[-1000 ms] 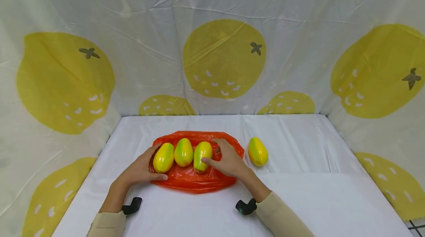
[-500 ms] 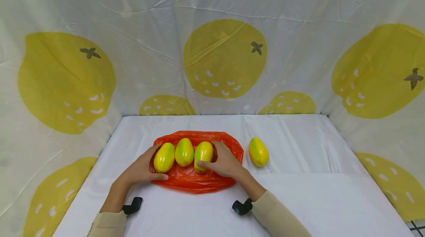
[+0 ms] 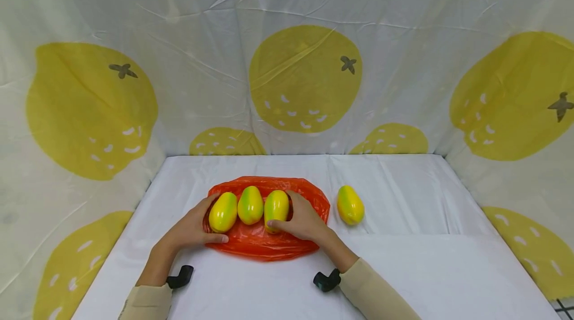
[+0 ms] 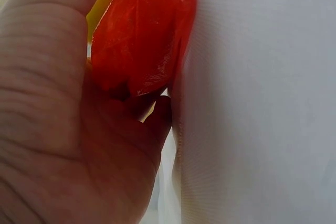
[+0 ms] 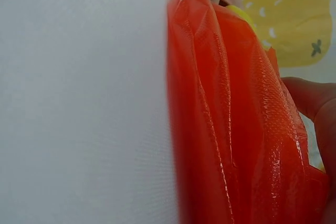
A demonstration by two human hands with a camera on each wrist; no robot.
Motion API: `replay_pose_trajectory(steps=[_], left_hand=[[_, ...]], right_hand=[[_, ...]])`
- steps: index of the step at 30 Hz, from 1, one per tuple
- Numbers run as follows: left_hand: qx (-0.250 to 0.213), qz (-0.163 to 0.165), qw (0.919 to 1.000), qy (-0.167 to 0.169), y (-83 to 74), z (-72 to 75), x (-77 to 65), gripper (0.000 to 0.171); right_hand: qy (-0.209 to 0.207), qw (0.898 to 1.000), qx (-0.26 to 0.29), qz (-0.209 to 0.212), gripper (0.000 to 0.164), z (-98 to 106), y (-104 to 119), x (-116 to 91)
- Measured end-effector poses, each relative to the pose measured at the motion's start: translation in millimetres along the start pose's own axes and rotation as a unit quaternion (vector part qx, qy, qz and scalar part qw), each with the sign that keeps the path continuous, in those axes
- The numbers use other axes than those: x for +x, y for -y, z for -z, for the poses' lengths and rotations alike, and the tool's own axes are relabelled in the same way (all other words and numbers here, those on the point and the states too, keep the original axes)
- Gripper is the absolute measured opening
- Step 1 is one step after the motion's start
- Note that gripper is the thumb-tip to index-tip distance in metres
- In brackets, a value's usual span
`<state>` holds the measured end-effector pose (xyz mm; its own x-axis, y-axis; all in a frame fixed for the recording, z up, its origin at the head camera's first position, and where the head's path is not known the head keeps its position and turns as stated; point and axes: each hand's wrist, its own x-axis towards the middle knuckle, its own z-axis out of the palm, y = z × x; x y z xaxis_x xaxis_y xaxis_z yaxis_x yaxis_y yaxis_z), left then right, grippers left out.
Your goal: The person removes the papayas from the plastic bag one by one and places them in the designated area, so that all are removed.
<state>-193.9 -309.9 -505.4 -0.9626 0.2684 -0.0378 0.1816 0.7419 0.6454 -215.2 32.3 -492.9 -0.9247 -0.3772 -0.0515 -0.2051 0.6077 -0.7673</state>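
Note:
A red plastic bag [image 3: 255, 247] lies spread on the white table. Three glossy yellow-green papayas stand in a row on it: the left papaya [image 3: 222, 213], the middle papaya [image 3: 250, 205] and the right papaya [image 3: 276, 206]. My left hand [image 3: 190, 225] holds the bag's left side, its thumb along the front and its fingers behind the left papaya. In the left wrist view, red plastic [image 4: 142, 30] sits between thumb and fingers. My right hand [image 3: 306, 218] grips the right papaya, thumb across its lower front, fingers at its far side and partly hidden.
Another papaya [image 3: 351, 205] lies on the white tablecloth [image 3: 403, 260] to the right of the bag. A lemon-print cloth [image 3: 305, 80] walls the table at the back and both sides. Black wrist mounts [image 3: 181, 276] sit below both hands.
My right hand has moved slightly left, and its thumb has come in over the front of the right papaya. The left hand and the other papayas stay as they were.

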Motion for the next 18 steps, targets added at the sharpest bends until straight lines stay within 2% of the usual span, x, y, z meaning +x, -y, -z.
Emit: replay_pose_trajectory(steps=[9,18], left_hand=[[0.006,0.001,1.0,0.0,-0.8,0.2,-1.2,0.124],[0.009,-0.003,1.0,0.001,-4.1,1.0,-1.7,0.122]], right_hand=[[0.005,1.0,0.015,0.023,0.092,2.3,-3.3,-2.6],[-0.003,0.999,0.035,0.02,0.091,8.3,-4.8,-4.7]])
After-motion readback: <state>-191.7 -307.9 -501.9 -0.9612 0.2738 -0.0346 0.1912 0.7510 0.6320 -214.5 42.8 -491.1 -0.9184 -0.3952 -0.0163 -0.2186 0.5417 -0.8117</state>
